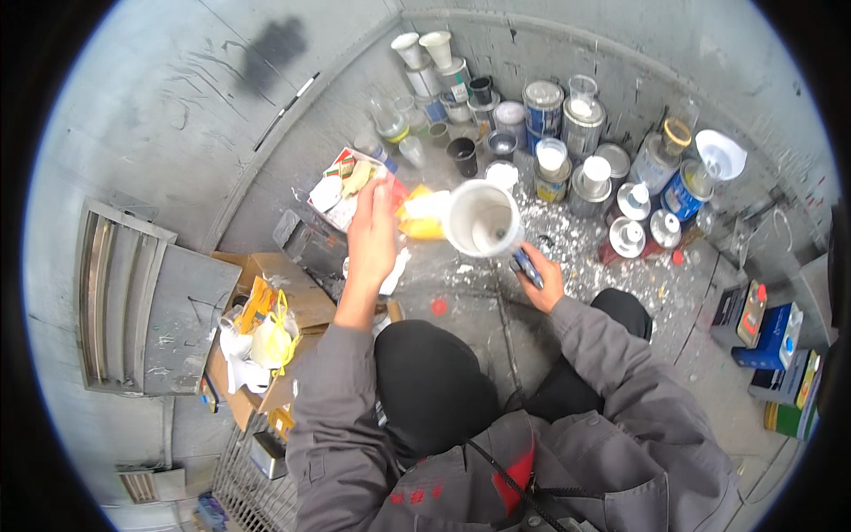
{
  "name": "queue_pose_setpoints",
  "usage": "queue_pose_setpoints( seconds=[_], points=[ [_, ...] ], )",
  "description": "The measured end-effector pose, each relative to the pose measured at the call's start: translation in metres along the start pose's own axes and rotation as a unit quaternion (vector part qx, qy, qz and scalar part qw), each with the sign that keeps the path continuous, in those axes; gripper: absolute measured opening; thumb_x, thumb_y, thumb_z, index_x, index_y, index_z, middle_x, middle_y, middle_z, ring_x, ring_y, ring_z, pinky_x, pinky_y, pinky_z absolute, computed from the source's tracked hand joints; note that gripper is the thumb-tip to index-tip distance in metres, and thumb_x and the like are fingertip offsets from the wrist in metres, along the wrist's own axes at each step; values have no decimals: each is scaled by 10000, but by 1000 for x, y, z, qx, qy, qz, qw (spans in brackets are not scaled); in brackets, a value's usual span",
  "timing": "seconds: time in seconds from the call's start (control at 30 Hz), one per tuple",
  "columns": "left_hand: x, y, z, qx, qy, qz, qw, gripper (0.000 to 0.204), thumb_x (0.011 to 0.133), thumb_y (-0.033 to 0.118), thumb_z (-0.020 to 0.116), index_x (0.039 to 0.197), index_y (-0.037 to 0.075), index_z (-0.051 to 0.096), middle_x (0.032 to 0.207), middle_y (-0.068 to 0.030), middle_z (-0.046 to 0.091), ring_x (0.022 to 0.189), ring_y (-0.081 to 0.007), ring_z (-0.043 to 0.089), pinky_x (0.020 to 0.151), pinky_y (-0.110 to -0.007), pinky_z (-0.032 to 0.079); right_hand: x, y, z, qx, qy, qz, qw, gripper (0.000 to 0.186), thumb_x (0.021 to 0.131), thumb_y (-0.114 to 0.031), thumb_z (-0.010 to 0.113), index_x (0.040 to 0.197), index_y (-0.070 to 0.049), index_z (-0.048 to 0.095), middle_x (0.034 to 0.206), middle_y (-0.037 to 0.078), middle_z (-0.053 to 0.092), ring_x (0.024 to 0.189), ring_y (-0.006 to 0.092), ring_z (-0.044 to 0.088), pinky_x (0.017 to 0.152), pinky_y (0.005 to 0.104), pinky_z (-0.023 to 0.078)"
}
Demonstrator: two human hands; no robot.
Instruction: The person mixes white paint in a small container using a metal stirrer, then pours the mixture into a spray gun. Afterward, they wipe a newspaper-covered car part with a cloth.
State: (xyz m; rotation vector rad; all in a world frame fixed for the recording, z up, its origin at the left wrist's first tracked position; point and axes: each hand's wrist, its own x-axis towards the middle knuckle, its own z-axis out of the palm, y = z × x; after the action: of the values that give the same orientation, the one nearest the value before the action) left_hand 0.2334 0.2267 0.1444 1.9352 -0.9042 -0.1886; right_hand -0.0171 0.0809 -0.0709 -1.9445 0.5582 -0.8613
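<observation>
White plastic cup (481, 218), wide-mouthed and tapering toward its base, is held up in the air above the grey concrete floor (479, 310), tipped so that its open mouth faces the camera; the inside is pale and smooth, with a small dark spot near the bottom. Its rim is round and thick, and its outer wall looks clean apart from faint smears. Against its left side sits a yellow and white piece (424, 215), which the left hand (372, 232) reaches; the grip of that hand is raised with fingers stretched upward, and I cannot tell whether it closes on the yellow piece or on the cup itself. The right hand (542, 277) is lower, just under the cup's right edge, its grip closed around a small dark blue object (526, 267). Beyond the cup, paint tins (542, 108), jars and small pots stand crowded against the wall, several with white lids, and a white funnel (722, 153) rests on a blue can at the right. White flakes are scattered over the floor near the tins. A flat printed carton (341, 188) lies behind the left hand, and a cardboard box (266, 328) with yellow and white rags stands to the left of the person's grey sleeve.
</observation>
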Motion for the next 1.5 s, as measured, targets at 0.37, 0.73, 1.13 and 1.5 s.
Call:
queue_pose_setpoints(
  seconds=[0.37,0.73,1.13,1.5],
  points=[
    [-136,-194,1,-22,-105,-151,983,607,1131,477,401,1491,7,533,1440,-229,619,1356,-339,577,1143,-379,415,-16,24,10,15,-79,-77,994,475,767,-53,773,1234,-21,692,1172,224,732,1073,407,719,939,437,550],
    [-239,-269,5,-158,-92,-206,961,450,1134,473,444,1164,59,618,976,-167,632,918,-307,606,870,-417,483,125,-140,98,-117,-183,-87,972,692,852,-51,680,1508,-218,535,1043,253,733,919,480,699,779,527,560],
    [-280,-294,-12,-89,-67,-151,982,517,1123,448,501,1413,31,596,1321,-177,686,1272,-294,632,1097,-351,443,278,-260,266,-465,-113,-459,748,487,921,-190,645,1405,-233,628,948,27,685,920,235,691,740,404,512],
    [-261,-310,-3,-97,-147,-85,981,505,1104,370,526,1463,16,556,1427,-199,608,1355,-312,569,1131,-373,426,288,-276,277,-364,-131,-481,787,215,865,-146,640,1061,-191,715,765,87,671,766,303,730,673,470,589]
  ],
)
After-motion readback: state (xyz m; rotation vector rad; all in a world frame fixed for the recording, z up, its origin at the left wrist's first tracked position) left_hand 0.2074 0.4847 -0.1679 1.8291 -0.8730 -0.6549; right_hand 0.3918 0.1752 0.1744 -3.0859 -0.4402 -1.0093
